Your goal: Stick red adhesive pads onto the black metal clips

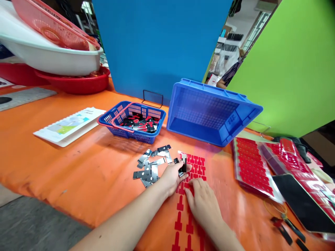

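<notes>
My left hand point(172, 177) holds a small dark metal piece point(183, 164) upright over a clear sheet of red T-shaped stickers point(196, 164) lying on the orange table. My right hand point(202, 199) rests flat on the same sheet, fingertips on the red stickers just below the left hand. A loose pile of silver metal pieces point(151, 165) lies just left of my left hand. Behind it a small blue basket point(154, 122) holds several finished black and red pieces.
A large blue crate point(235, 118) lies tipped behind the sticker sheet. Stacked red sticker sheets point(251, 169) and a dark phone point(300, 204) lie to the right. A white booklet point(69, 126) sits at left, bowls point(52, 57) at far left. Blue and green panels stand behind.
</notes>
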A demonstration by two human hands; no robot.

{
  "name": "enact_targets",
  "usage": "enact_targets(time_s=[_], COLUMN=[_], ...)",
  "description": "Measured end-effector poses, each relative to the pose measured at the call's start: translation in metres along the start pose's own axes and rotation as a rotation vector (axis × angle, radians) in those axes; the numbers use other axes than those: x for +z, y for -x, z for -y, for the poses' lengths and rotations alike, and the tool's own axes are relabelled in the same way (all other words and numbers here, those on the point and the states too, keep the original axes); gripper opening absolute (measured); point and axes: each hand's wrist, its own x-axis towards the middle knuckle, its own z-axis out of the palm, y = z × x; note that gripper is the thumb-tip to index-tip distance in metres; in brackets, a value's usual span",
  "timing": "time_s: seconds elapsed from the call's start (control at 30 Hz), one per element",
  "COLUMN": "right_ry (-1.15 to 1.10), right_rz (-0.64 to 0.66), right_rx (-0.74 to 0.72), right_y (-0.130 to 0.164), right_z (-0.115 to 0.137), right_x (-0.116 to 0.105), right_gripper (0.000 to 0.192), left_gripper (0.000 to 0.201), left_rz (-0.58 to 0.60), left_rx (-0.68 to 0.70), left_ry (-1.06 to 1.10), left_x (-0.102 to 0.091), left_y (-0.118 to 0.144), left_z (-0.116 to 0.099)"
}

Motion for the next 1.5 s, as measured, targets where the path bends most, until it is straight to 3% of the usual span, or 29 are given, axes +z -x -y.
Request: enact_targets(time_s=[0.2, 0.43, 0.73, 1.07, 1.37, 1.5], right_ry=[0.028, 0.019, -0.062, 0.015, -0.233, -0.255], right_rz=[-0.084, -0.021, -0.033, -0.021, 0.026, -0.046], right_rx=[0.002, -0.018, 0.036, 0.017, 0.115, 0.062], right_y=[0.008, 0.009, 0.004, 0.010, -0.004, -0.002], right_z=[-0.003, 0.000, -0.002, 0.001, -0.004, -0.003], right_x=[0.011, -0.002, 0.002, 0.001, -0.002, -0.004], right_gripper=[0.023, 0.020, 0.018, 0.022, 0.015, 0.017], left_gripper=[0.017, 0.019, 0.020, 0.018, 0.020, 0.017], left_rz=[-0.037, -0.037, 0.037, -0.024, 0.100, 0.078], left_rx=[-0.006, -0.001, 0.068, 0.097, 0.006, -0.033], left_ry=[0.034, -0.029, -0.128, -0.147, -0.135, -0.146], left_x=[0.002, 0.005, 0.003, 0.012, 0.002, 0.002], left_y=[0.001, 0.003, 0.003, 0.010, 0.003, 0.002], left_z=[0.003, 0.003, 0.008, 0.009, 0.004, 0.004])
